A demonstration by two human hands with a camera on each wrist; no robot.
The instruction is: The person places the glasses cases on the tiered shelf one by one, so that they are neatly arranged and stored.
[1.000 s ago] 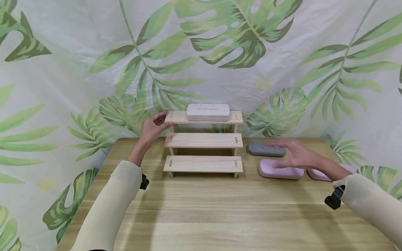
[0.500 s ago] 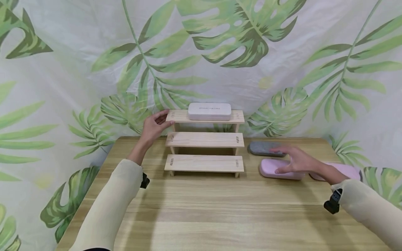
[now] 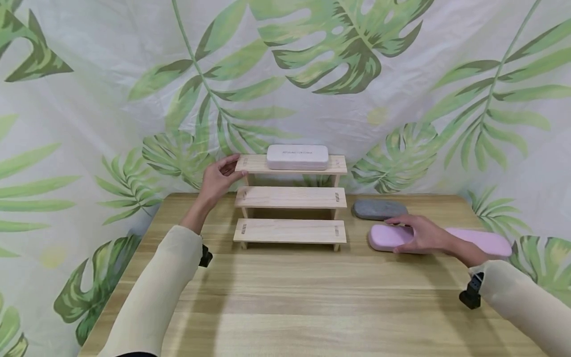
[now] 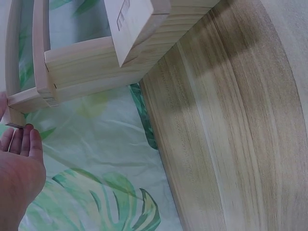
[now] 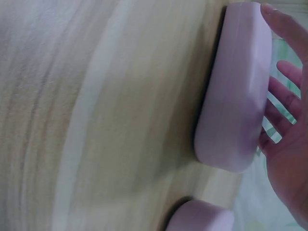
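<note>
My left hand grips the left end of the top tier of a small three-tier wooden shelf. In the left wrist view, the left hand's fingers lie against the shelf's end, with most of the thumb cut off by the frame. My right hand spans a pink glasses case on the table, fingers spread along its back and thumb by its front. In the right wrist view, the thumb is at the case's top edge; firm contact is unclear. A pale glasses case rests on the top tier.
Behind the pink case lies a grey glasses case. Another pink glasses case is to the right, partly hidden by the right forearm. The wooden table ends at a leaf-patterned cloth backdrop.
My right hand has come down from above the grey and pink cases to around the nearer pink case. My left hand has stayed on the shelf, and the cases have not moved.
</note>
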